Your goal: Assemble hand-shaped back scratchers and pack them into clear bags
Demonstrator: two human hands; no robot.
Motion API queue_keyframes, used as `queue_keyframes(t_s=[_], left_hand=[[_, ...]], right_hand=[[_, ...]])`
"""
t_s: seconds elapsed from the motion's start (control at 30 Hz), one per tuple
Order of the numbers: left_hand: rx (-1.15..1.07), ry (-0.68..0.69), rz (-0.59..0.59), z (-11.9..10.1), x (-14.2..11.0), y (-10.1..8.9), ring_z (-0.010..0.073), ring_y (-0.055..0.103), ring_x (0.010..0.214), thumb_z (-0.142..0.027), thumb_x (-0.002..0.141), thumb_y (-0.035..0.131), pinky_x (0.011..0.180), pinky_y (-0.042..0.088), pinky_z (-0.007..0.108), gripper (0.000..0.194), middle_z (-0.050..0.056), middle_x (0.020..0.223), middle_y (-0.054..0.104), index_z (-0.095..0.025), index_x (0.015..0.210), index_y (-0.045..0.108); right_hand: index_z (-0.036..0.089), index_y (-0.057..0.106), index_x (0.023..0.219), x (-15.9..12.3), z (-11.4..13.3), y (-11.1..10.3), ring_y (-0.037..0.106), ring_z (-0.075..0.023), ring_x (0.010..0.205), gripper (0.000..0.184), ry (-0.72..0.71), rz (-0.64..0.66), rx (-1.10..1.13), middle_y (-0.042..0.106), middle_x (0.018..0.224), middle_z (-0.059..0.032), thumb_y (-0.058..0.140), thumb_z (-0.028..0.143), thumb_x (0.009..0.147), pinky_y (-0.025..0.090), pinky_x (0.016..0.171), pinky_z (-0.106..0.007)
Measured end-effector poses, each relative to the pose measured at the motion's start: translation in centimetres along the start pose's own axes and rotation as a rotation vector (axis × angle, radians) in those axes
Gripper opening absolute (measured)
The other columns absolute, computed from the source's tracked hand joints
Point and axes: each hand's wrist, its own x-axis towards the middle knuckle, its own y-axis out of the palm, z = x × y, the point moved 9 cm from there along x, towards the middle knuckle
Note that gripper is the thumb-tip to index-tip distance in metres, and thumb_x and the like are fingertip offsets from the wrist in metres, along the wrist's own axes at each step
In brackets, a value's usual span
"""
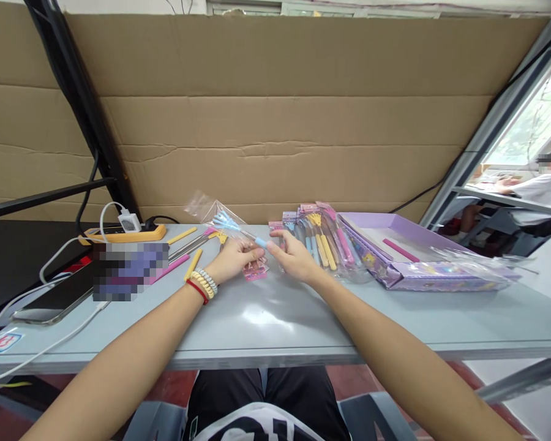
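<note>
Over the bench (pixel 275 327), the left hand (pixel 233 260) has its grip closed on a blue-handled tool (pixel 259 242), partly inside a clear bag (pixel 196 204); right hand (pixel 296 254), grip pinched at its end.

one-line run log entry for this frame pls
left hand: holding clear bag; right hand: on blue handle; blue head: inside bag; right: wrapped tools, purple tray

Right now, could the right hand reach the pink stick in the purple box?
Probably yes: the purple box is open and nothing seems to cover the pink stick. The packets between look low enough to reach over. The right hand seems to hold the blue handle, so may need freeing first.
</note>
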Motion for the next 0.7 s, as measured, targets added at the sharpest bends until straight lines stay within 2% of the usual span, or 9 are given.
queue_keyframes(t_s=[0.07,0.13,0.17,0.23,0.33,0.4,0.47,0.6,0.7], left_hand=[[0.049,-0.015,0.083,0.0,-0.1,1.1,0.0098,0.049,0.051,-0.050,0.067,0.072,0.051,0.040,0.023,0.038,0.001,0.055,0.059,-0.013,0.062,0.063],[0.087,-0.002,0.152,-0.1,-0.2,1.6,0.0100,0.050,0.052,-0.049,0.069,0.071,0.051,0.040,0.023,0.037,0.001,0.056,0.059,-0.014,0.064,0.063],[0.087,0.002,0.167,-0.1,-0.2,1.6,0.0107,0.052,0.055,-0.049,0.069,0.071,0.052,0.041,0.023,0.036,0.001,0.060,0.060,-0.014,0.068,0.064],[0.017,0.005,0.119,-0.1,-0.1,0.7,0.0130,0.058,0.061,-0.050,0.068,0.072,0.056,0.044,0.025,0.038,0.003,0.069,0.065,-0.014,0.077,0.066],[-0.229,0.034,-0.148,-0.3,0.0,-2.2,0.0146,0.060,0.060,-0.054,0.066,0.072,0.053,0.044,0.026,0.043,0.004,0.073,0.066,-0.015,0.084,0.066],[-0.366,0.067,-0.334,-0.5,-0.3,-4.1,0.0132,0.058,0.055,-0.052,0.066,0.072,0.050,0.042,0.025,0.039,0.003,0.069,0.063,-0.015,0.079,0.065],[-0.448,0.077,-0.454,-0.5,-0.6,-5.4,0.0120,0.055,0.054,-0.046,0.065,0.075,0.049,0.041,0.025,0.034,0.001,0.065,0.061,-0.015,0.072,0.063],[-0.516,0.058,-0.536,-0.5,-1.0,-6.8,0.0109,0.054,0.056,-0.041,0.062,0.078,0.049,0.042,0.023,0.033,0.001,0.064,0.059,-0.014,0.067,0.062],[-0.540,0.043,-0.523,-0.4,-0.9,-7.2,0.0100,0.052,0.055,-0.043,0.060,0.079,0.048,0.041,0.022,0.035,0.000,0.062,0.057,-0.013,0.066,0.062]], right_hand=[[0.014,0.058,0.101,-0.1,0.7,0.4,0.042,-0.0107,0.051,0.047,-0.050,0.036,-0.032,0.044,0.053,0.0049,0.047,0.057,0.085,0.031,0.052,-0.024],[0.015,0.056,0.073,-0.2,1.4,0.5,0.038,-0.0095,0.053,0.048,-0.092,0.061,-0.045,0.041,0.053,0.0035,0.043,0.059,0.085,0.028,0.052,-0.024],[0.015,0.051,0.064,-0.2,1.6,0.4,0.037,-0.0089,0.053,0.050,-0.101,0.060,-0.049,0.040,0.053,0.0030,0.043,0.060,0.084,0.028,0.052,-0.024],[0.016,0.046,0.058,-0.2,1.7,0.1,0.036,-0.0084,0.054,0.051,-0.090,0.038,-0.051,0.040,0.053,0.0027,0.045,0.061,0.083,0.027,0.052,-0.024],[0.016,0.051,0.066,-0.3,1.4,-0.2,0.038,-0.0082,0.052,0.046,-0.041,0.029,-0.024,0.044,0.054,0.0034,0.050,0.060,0.080,0.027,0.050,-0.023],[0.017,0.053,0.074,-0.3,1.1,0.0,0.037,-0.0078,0.048,0.042,-0.007,0.053,0.032,0.043,0.052,0.0048,0.055,0.058,0.078,0.026,0.047,-0.022],[0.017,0.054,0.084,-0.4,1.0,0.4,0.036,-0.0072,0.044,0.035,0.024,0.112,0.146,0.044,0.050,0.0068,0.061,0.050,0.076,0.027,0.044,-0.021],[0.017,0.052,0.106,-0.7,1.6,1.0,0.043,-0.0070,0.043,0.043,0.036,0.267,0.426,0.052,0.059,0.0071,0.068,0.031,0.068,0.035,0.041,-0.021],[0.015,0.052,0.115,-1.1,2.3,1.3,0.053,-0.0093,0.052,0.053,0.018,0.396,0.535,0.064,0.077,-0.0010,0.071,0.028,0.068,0.041,0.043,-0.021]])
